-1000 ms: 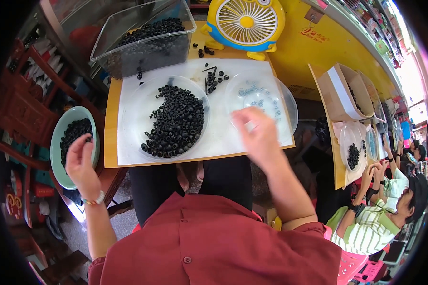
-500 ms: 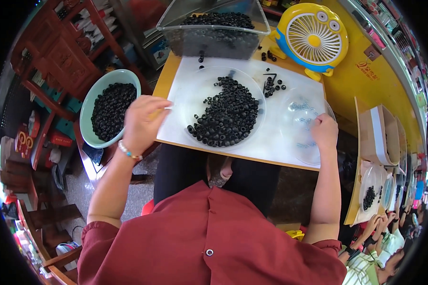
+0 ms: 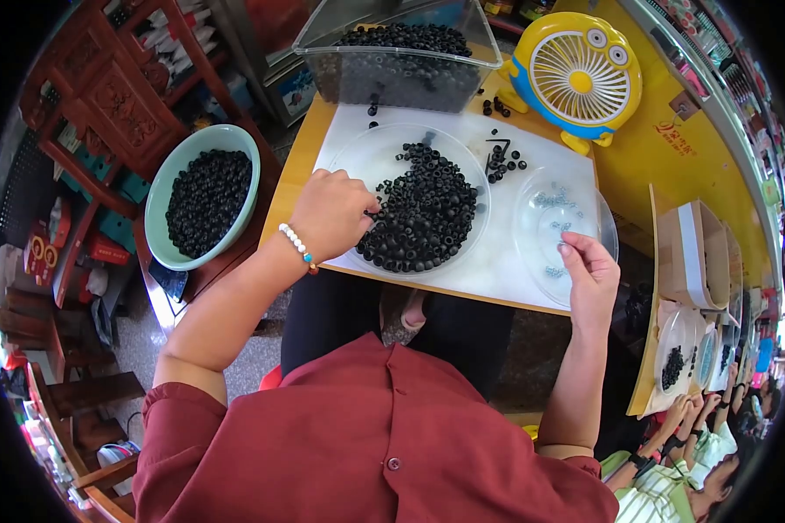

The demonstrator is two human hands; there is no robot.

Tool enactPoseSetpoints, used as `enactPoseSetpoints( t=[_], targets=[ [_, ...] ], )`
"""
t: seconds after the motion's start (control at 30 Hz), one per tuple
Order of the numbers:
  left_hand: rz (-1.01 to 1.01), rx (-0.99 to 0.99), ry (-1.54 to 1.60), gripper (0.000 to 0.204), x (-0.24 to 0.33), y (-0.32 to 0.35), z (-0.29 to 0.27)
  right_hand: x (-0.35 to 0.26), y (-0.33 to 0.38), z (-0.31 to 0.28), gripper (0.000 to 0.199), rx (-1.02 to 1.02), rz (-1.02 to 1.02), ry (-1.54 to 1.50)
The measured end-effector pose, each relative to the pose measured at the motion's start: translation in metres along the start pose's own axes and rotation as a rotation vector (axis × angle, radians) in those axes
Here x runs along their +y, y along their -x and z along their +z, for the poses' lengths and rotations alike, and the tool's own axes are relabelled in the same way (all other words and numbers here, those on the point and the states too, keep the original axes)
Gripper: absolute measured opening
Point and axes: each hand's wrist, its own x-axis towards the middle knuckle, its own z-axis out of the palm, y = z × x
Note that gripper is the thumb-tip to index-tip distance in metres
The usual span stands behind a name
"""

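Left hand [image 3: 331,213] curled, fingertips in black beads [image 3: 423,209] on clear dish [image 3: 358,157]; right hand [image 3: 589,279] pinches rim of small clear dish [image 3: 576,187].

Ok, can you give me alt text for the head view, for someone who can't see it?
A person's left hand reaches into a pile of small black rings in a clear dish, while the right hand touches a second clear dish holding small pale pieces. A green bowl of black rings sits to the left.
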Motion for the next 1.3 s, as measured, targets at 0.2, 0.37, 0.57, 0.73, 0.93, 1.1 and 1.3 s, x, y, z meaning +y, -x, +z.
enactPoseSetpoints(
  t=[0.2, 0.37, 0.57, 0.73, 0.93, 1.1, 1.3],
  targets=[
    [-0.027, 0.151, 0.078, 0.012, 0.006, 0.004, -0.003, -0.026, 0.027, 0.042, 0.012, -0.146, 0.082, -0.240],
    [-0.274, 0.112, 1.202, 0.012, 0.041, 0.019, -0.027, -0.048, 0.047, 0.066, 0.012, -0.316, 0.186, -0.592],
    [-0.102, 0.080, 1.761, 0.018, 0.076, 0.043, -0.028, -0.058, 0.059, 0.091, 0.013, -0.527, 0.141, -0.741],
    [-0.102, 0.060, 2.048, 0.024, 0.078, 0.050, -0.014, -0.068, 0.065, 0.097, 0.012, -0.580, 0.184, -0.858],
    [-0.407, -0.045, 2.615, 0.021, 0.078, 0.054, -0.005, -0.066, 0.068, 0.101, 0.012, -0.464, 0.212, -0.836],
    [-0.406, 0.074, 2.556, 0.018, 0.080, 0.050, -0.003, -0.060, 0.057, 0.107, 0.014, -0.375, -0.175, -0.286],
    [-0.501, 0.116, 2.333, 0.018, 0.081, 0.046, -0.009, -0.063, 0.051, 0.122, 0.013, -0.309, -0.246, -0.217]
  ],
)
